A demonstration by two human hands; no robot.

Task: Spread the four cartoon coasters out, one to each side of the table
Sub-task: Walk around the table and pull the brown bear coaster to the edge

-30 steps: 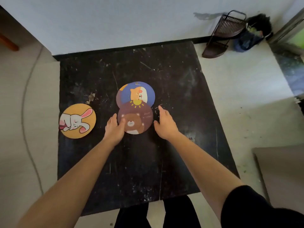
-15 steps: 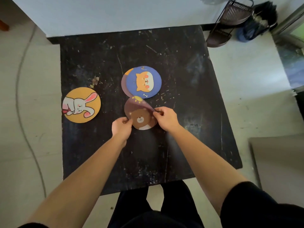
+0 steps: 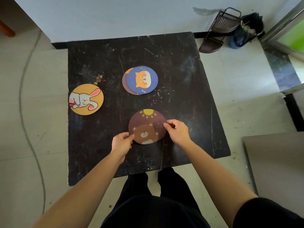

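Nearest the camera, your dark trousers (image 3: 154, 209) filled the lower centre, and both bare forearms reached forward over the near edge of the black, scuffed desk (image 3: 189, 96). Your left hand (image 3: 121, 143) gripped the lower left rim of the brown bear coaster (image 3: 147, 126), its fingers (image 3: 126, 135) clamped on the edge with the thumb on top. Your right hand (image 3: 178, 130) gripped the right rim of the same coaster, its fingers (image 3: 169, 123) likewise clamped on the edge. The bear coaster, with a yellow sun at its far rim, sat toward the near side of the desk, roughly centred left to right; whether it lay flat or was slightly raised could not be told.

Farther out on the left, the yellow rabbit coaster (image 3: 86, 99) lay flat at the left edge of the desk, its rim reaching that edge. Beyond the bear coaster, near the desk's centre, the blue dog coaster (image 3: 142, 79) lay on top of a fourth coaster (image 3: 125, 81), which showed only as a crescent on its left side.

Past the far right corner of the desk, a dark wire corner rack (image 3: 220, 30) stood on the pale floor against the white wall (image 3: 115, 17), with a dark bag (image 3: 246, 30) just beside it.
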